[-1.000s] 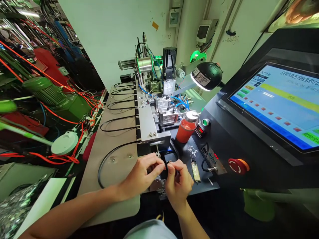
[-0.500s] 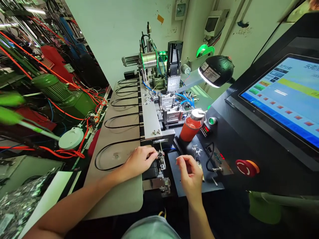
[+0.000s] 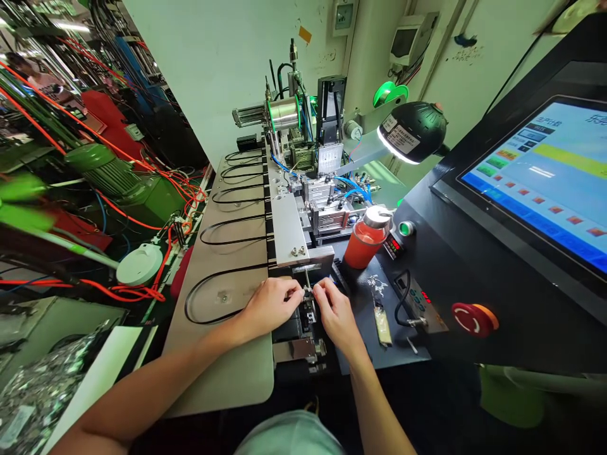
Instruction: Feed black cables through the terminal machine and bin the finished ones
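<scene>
Nearest us, the beige table (image 3: 227, 379) spreads beneath our left arm. Our left hand (image 3: 275, 306) and right hand (image 3: 336, 316) meet over a small metal fixture (image 3: 310, 312); both have fingertips drawn narrow, though we cannot tell what either pinches. Just left of the left hand lies the nearest black cable (image 3: 186, 303) — its far end runs to the metal plate (image 3: 286, 221) ahead of that hand, while its near end disappears behind the fingers. We judge this cable to be partway through its handling; whether its near end is seated stays hidden.

To the right hand's right lie a yellowish strip (image 3: 382, 325) and, just beyond it, loose small pieces (image 3: 377, 284). Farther ahead of the left hand, four more cable loops (image 3: 202, 234) sit in a row, both ends at the plate — seemingly already placed.
</scene>
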A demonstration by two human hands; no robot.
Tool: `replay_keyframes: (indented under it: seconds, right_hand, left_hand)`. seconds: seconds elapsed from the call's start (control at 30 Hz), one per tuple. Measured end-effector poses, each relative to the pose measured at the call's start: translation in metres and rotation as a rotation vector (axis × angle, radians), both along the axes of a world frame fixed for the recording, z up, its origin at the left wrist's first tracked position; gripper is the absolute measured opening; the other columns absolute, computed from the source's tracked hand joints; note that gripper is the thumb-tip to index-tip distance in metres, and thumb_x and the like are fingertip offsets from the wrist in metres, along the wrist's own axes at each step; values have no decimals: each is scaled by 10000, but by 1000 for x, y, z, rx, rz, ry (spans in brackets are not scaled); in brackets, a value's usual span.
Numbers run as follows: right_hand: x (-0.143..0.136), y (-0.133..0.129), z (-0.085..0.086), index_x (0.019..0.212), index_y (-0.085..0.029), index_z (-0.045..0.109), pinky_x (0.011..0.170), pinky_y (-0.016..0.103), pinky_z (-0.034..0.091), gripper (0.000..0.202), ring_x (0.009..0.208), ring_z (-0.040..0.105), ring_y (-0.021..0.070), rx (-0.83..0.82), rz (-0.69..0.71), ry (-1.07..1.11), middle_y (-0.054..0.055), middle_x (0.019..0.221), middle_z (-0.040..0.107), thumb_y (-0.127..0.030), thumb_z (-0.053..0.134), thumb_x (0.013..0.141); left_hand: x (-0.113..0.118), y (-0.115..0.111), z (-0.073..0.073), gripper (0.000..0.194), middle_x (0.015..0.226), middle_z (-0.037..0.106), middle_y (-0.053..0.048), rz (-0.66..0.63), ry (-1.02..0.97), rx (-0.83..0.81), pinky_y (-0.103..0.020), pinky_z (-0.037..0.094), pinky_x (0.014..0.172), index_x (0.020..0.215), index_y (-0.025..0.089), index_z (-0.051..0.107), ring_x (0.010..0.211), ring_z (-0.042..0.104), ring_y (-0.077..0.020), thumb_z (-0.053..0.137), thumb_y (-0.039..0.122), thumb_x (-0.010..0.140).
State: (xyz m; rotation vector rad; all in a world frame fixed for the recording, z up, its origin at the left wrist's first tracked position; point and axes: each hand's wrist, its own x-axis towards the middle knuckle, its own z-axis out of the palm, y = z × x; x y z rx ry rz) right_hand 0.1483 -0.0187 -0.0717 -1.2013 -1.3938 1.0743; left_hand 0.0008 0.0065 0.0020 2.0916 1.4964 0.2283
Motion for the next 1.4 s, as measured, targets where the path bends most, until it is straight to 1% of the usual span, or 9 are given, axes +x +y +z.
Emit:
replay_keyframes:
  seconds: [0.13,0.27,0.43,0.57,0.73,0.9,1.03,1.27,1.4]
  right_hand:
    - [-7,6,-5,686,-206,384,528,240,255,312,561,322,103,51,5,71,-56,618,332,-339,397,968]
    - [-10,6,-11,681,-209,377,531,242,265,315,567,326,108,42,-12,188,-51,624,341,-342,409,964]
    - [-13,5,-16,689,-206,400,540,241,275,310,584,318,112,22,-18,270,-49,639,343,-354,431,959]
    - [-15,5,-21,692,-205,403,543,238,289,318,596,325,113,0,-26,319,-48,651,351,-380,448,953]
    - [-5,4,-19,673,-204,420,524,242,299,343,562,346,113,3,-80,208,-48,627,351,-363,405,976]
    - [6,-7,-5,1015,-186,631,755,299,450,224,847,570,177,277,-140,-106,59,918,614,-203,415,959]
    - [9,-15,-5,1021,-193,659,761,335,494,263,861,591,196,410,-150,-219,74,916,644,-134,420,930]
    - [28,-31,-2,985,-167,675,713,302,493,229,767,643,192,390,-381,-337,71,846,686,-249,466,943]
    - [46,-48,-14,1069,-162,690,523,255,412,341,645,637,195,190,-507,-346,79,810,706,-427,555,900]
  left_hand:
    - [0,-1,-1,247,697,660,6,-21,30,31,-227,386,640,721,167,655,665,583,-126,481,202,893]
    - [-7,-8,-6,185,806,669,-4,-75,151,257,-226,413,624,884,179,675,681,611,-123,508,251,916]
    - [-15,-17,-11,295,890,654,13,-357,338,632,-213,412,536,1143,245,615,672,614,-104,448,123,932]
    - [-11,-17,-6,300,859,649,-32,-563,486,744,-250,432,520,1163,128,584,648,586,-131,427,64,915]
    - [-13,-13,-2,264,878,655,-20,-548,452,649,-248,446,538,1133,151,603,677,601,-133,451,92,926]
    - [-22,-11,-1,183,884,646,-2,-351,324,484,-259,476,667,987,210,655,795,625,-149,480,246,949]
    - [-22,-9,1,224,862,639,-11,-352,336,483,-264,457,658,934,199,661,773,605,-151,440,231,961]
    - [-14,-15,2,211,872,646,-13,-358,410,465,-252,431,643,855,184,658,763,591,-141,465,199,940]
    - [-20,-12,19,179,917,669,-18,-400,445,407,-245,429,641,871,191,681,815,613,-150,512,228,919]
